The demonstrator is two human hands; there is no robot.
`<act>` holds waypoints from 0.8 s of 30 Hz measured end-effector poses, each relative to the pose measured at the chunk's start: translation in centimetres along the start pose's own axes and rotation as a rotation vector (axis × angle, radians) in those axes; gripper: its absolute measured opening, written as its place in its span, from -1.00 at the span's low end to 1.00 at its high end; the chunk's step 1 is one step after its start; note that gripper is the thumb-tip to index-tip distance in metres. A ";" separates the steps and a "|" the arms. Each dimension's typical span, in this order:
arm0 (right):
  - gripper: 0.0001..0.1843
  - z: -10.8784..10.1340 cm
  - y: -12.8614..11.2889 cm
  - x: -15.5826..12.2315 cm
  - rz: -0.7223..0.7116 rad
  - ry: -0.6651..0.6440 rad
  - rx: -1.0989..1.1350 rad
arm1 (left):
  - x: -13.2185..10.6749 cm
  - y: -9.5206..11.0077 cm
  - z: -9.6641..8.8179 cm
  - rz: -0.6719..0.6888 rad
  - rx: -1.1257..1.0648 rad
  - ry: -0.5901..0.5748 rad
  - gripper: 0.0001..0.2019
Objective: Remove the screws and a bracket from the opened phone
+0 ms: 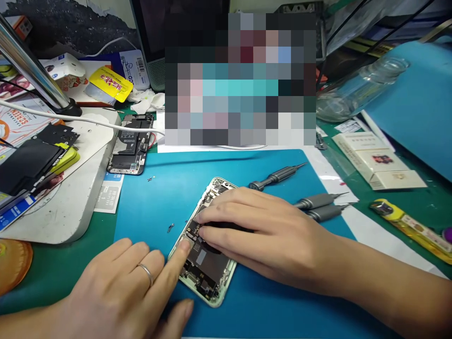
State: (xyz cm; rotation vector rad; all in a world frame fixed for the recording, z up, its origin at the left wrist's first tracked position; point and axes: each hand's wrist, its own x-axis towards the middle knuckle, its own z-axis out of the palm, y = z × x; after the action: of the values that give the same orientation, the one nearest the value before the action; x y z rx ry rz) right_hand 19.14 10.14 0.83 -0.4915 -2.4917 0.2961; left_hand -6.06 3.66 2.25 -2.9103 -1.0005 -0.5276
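Note:
An opened smartphone [212, 263] with a pale green frame lies at a slant on the blue mat, its circuit board and dark inner parts exposed. With its index finger stretched out, my left hand [123, 278] touches the board near the phone's left edge; the thumb stays apart and the other fingers are bent. From the right, my right hand [264, 226] lies across the upper half of the phone, fingers extended and fingertips on the board. Its thumb is hidden, and part of the phone is covered. Tiny screws [171, 228] lie on the mat left of the phone.
Gray screwdrivers [277, 176] rest right of the phone. A second opened phone [130, 143] lies at the back left, beside a white platform [84, 207]. Farther right are a yellow utility knife [413, 230], a white carton [377, 160] and a glass jar [360, 89]. A white cable [88, 122] crosses the left.

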 end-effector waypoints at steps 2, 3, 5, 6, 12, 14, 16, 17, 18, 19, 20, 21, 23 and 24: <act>-0.82 -0.2 0.0 0.0 -0.008 -0.024 -0.004 | -0.1 0.0 0.1 0.002 -0.002 0.003 -0.66; -0.80 -0.3 0.0 0.0 -0.012 -0.032 -0.006 | -0.1 0.0 0.1 0.004 0.000 0.006 -0.66; -0.79 -0.4 0.0 -0.1 -0.020 -0.045 -0.006 | -0.1 0.1 0.1 0.005 0.010 0.008 -0.66; -0.78 -0.4 0.0 -0.2 -0.028 -0.047 -0.005 | -0.1 0.1 0.1 0.006 0.015 0.006 -0.66; -0.74 0.4 0.2 -0.7 -0.044 -0.023 0.040 | -0.1 0.2 0.1 0.005 0.020 0.012 -0.66; -0.74 0.4 0.2 -0.7 -0.046 -0.034 0.041 | -0.1 0.2 0.2 0.007 0.023 0.013 -0.66; -0.74 0.4 0.2 -0.7 -0.042 -0.041 0.038 | -0.2 0.2 0.2 -0.001 0.032 0.023 -0.66; -0.74 0.3 0.2 -0.7 -0.039 -0.045 0.037 | -0.2 0.1 0.2 -0.001 0.035 0.023 -0.66; -0.74 0.3 0.2 -0.7 -0.036 -0.049 0.040 | -0.2 0.1 0.2 -0.001 0.037 0.021 -0.66; -0.74 0.3 0.2 -0.7 -0.034 -0.053 0.044 | -0.2 0.2 0.2 -0.002 0.037 0.018 -0.66; -0.74 0.3 0.2 -0.7 -0.033 -0.052 0.047 | -0.2 0.2 0.3 -0.002 0.038 0.018 -0.66; -0.74 0.3 0.2 -0.7 -0.033 -0.050 0.047 | -0.2 0.2 0.3 -0.001 0.036 0.016 -0.67; -0.72 0.3 0.2 -0.7 -0.031 -0.045 0.040 | -0.1 0.3 0.4 -0.003 0.032 0.019 -0.67; -0.71 0.3 0.2 -0.7 -0.029 -0.045 0.036 | -0.1 0.3 0.4 -0.005 0.028 0.022 -0.67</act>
State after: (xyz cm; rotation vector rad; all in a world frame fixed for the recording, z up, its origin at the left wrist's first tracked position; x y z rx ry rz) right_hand 19.58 10.02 0.15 -0.4386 -2.5304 0.3440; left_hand -5.81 3.39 1.86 -2.8720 -1.0039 -0.5393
